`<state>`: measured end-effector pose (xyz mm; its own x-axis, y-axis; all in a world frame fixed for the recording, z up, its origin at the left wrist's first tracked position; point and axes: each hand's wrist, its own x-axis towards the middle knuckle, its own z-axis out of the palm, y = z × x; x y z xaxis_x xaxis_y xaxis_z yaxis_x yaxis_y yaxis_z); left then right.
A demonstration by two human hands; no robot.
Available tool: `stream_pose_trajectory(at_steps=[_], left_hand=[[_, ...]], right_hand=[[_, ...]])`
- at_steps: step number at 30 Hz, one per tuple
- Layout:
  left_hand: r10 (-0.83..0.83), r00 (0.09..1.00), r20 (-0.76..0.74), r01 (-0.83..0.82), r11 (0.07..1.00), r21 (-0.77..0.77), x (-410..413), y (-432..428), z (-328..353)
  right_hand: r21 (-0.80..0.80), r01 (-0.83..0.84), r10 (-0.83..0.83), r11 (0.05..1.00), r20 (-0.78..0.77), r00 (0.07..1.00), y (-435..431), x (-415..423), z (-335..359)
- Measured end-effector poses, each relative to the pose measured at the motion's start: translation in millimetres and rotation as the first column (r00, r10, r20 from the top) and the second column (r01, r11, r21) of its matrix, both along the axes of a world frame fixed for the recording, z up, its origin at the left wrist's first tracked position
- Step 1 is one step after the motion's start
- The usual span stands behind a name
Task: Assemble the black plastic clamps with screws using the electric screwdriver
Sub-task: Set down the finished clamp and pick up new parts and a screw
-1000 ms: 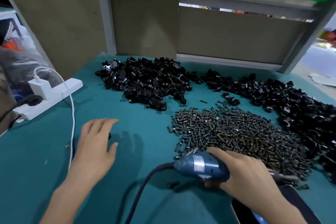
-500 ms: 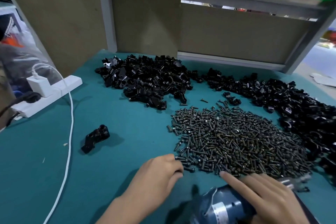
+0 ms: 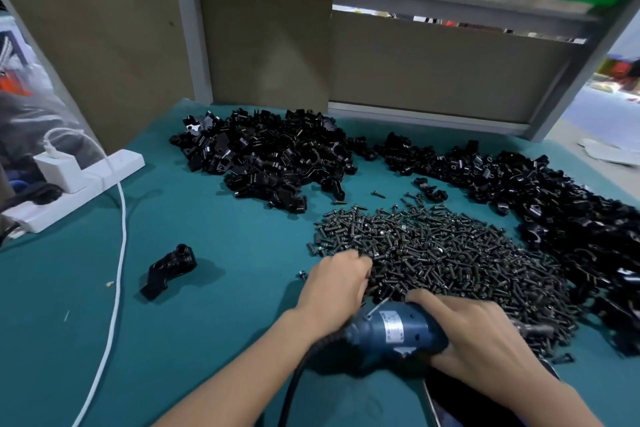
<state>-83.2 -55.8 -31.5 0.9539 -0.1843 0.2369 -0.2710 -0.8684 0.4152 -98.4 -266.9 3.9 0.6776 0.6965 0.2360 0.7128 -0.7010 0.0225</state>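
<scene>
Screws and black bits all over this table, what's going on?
A person's right hand grips a blue electric screwdriver beside the screw pile, while the left hand, curled, digs into the screws; whether it holds one is hidden. One black clamp lies alone on the teal table to the left, and heaps of clamp parts sit behind.

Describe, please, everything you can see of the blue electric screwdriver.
The blue electric screwdriver has a cylindrical, plastic-looking body with a silver label and small vent holes. A black cord leaves its rear towards the lower left, and a thin wire sticks up there. It lies nearly level, dark nose pointing right over the edge of the pile of dark metal screws. The right hand wraps it in a grip; the left hand is beside its rear, contact unclear.
</scene>
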Motion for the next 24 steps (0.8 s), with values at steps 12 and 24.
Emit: stream_pose_trajectory(at_steps=[12,24], left_hand=[[0.068,0.994,-0.088,-0.095,0.925,-0.368,15,24,14],[0.326,0.942,-0.082,-0.309,0.741,-0.596,-16,68,3]], right_hand=[[0.159,0.009,-0.017,0.987,0.046,0.999,2,24,30],[-0.013,-0.162,0.162,0.987,0.07,0.984,30,-22,-6]])
